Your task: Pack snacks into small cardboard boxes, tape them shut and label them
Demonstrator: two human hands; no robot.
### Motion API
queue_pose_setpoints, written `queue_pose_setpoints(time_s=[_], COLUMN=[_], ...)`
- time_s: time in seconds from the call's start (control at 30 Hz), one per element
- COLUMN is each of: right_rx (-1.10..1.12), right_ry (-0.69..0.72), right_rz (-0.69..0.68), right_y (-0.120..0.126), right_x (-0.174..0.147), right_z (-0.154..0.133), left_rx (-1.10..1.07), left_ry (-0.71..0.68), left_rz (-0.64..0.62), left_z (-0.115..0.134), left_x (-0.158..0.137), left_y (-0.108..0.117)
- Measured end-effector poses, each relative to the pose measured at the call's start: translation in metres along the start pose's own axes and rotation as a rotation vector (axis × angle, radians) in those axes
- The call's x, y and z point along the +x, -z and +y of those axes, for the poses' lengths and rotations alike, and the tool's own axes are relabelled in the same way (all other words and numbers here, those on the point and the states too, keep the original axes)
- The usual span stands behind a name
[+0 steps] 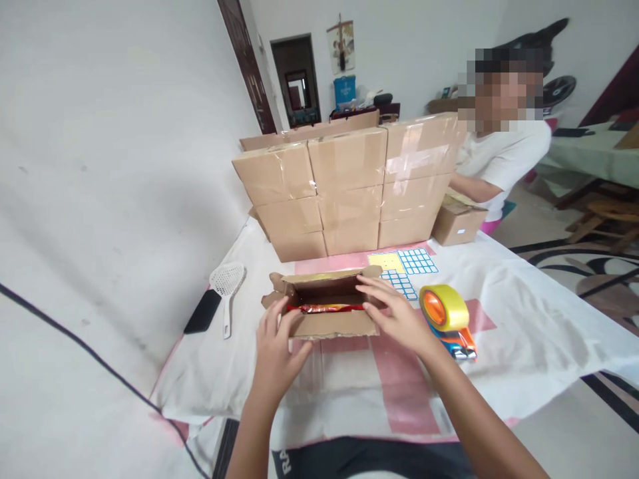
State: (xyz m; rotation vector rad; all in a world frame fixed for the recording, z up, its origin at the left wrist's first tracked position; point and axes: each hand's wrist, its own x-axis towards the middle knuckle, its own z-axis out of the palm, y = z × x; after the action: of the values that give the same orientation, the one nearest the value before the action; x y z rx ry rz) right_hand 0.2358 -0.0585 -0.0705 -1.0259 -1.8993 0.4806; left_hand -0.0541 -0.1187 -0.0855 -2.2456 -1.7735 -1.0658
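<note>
White walls flank the tablecloth beneath an open box.

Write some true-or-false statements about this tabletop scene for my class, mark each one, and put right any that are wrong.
1. The left hand and right hand both touch the open cardboard box. True.
2. Nothing is inside that box. False: a red item lies in it.
3. A white slotted spoon lies to the left of the left hand. True.
4. No tape is in view. False: a yellow tape roll is to the right of the right hand.
5. Stacked boxes stand beyond the open cardboard box. True.
6. The right hand holds the spoon. False: it is at the open cardboard box.
</note>
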Motion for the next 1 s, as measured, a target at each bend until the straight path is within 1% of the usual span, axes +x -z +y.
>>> queue_pose_setpoints(time_s=[0.07,0.1,0.13,0.17,0.2,0.23,0.33,0.37,0.4,0.43,0.5,0.53,0.57,0.6,0.67,0.7,0.73,0.8,0.87,0.9,0.93,1.0], right_rx=[-0.014,0.003,0.042,0.095,0.148,0.192,0.236,0.239,0.245,0.252,0.269,0.283,0.3,0.319,0.34,0.333,0.308,0.206,0.099,0.066,0.052,0.069], right_ry=[-0.045,-0.093,-0.145,-0.191,-0.222,-0.232,-0.205,-0.202,-0.204,-0.209,-0.219,-0.22,-0.22,-0.216,-0.202,-0.191,-0.173,-0.123,-0.062,-0.036,-0.016,-0.005], right_rz=[0.257,0.364,0.425,0.431,0.396,0.347,0.251,0.238,0.227,0.223,0.234,0.242,0.257,0.275,0.287,0.263,0.214,0.049,-0.102,-0.145,-0.167,-0.163], right_y=[0.002,0.002,0.002,0.001,0.0,-0.001,-0.004,-0.004,-0.005,-0.007,-0.011,-0.013,-0.016,-0.019,-0.022,-0.023,-0.023,-0.021,-0.021,-0.021,-0.022,-0.026], right_x=[-0.009,-0.013,-0.017,-0.02,-0.022,-0.023,-0.021,-0.02,-0.018,-0.017,-0.017,-0.019,-0.02,-0.022,-0.025,-0.026,-0.026,-0.023,-0.019,-0.016,-0.015,-0.013], right_z=[0.003,0.005,0.009,0.012,0.015,0.016,0.014,0.012,0.01,0.008,0.008,0.008,0.01,0.011,0.012,0.012,0.012,0.009,0.007,0.007,0.007,0.009], left_rx=[-0.108,-0.184,-0.257,-0.305,-0.316,-0.293,-0.16,-0.152,-0.166,-0.182,-0.174,-0.139,-0.093,-0.047,0.008,0.009,0.0,-0.028,-0.067,-0.089,-0.124,-0.259], left_ry=[0.114,0.175,0.218,0.227,0.205,0.153,-0.101,-0.19,-0.259,-0.298,-0.303,-0.29,-0.28,-0.274,-0.259,-0.238,-0.211,-0.157,-0.128,-0.116,-0.096,-0.012], left_rz=[0.151,0.201,0.213,0.188,0.142,0.104,0.047,0.01,-0.061,-0.166,-0.391,-0.472,-0.52,-0.529,-0.502,-0.502,-0.514,-0.548,-0.546,-0.506,-0.425,-0.166], left_z=[-0.011,-0.017,-0.023,-0.028,-0.032,-0.036,-0.042,-0.042,-0.041,-0.04,-0.035,-0.032,-0.028,-0.024,-0.018,-0.015,-0.012,-0.009,-0.012,-0.017,-0.024,-0.044], left_x=[-0.001,-0.002,-0.001,0.0,0.001,0.004,0.021,0.03,0.041,0.053,0.078,0.09,0.101,0.11,0.123,0.125,0.126,0.122,0.111,0.104,0.096,0.076], left_y=[-0.004,-0.007,-0.009,-0.01,-0.01,-0.008,0.006,0.011,0.017,0.021,0.026,0.025,0.023,0.018,0.006,-0.001,-0.007,-0.013,-0.012,-0.008,-0.004,0.0])
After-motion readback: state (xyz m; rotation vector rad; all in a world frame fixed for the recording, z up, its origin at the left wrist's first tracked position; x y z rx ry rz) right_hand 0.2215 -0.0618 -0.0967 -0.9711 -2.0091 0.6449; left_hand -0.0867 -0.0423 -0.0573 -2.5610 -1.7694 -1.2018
